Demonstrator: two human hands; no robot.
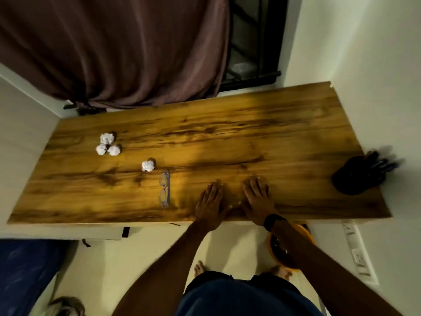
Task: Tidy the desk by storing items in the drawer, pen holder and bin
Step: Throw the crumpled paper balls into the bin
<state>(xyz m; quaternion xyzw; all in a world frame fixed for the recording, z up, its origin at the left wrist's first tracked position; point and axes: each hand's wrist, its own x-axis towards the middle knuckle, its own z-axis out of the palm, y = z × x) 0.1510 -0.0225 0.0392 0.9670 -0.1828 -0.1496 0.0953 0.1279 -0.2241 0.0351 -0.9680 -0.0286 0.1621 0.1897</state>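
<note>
Judging from the wooden desk, tidying is partway: pens already stand in the black pen holder; four crumpled white paper balls and clear-framed glasses remain; left hand and right hand lie flat, fingers spread, empty; orange bin waits below.

Left hand and right hand lie palm-down, side by side, fingers extended and flat. Both forearms reach forward; right wrist wears a dark band.
</note>
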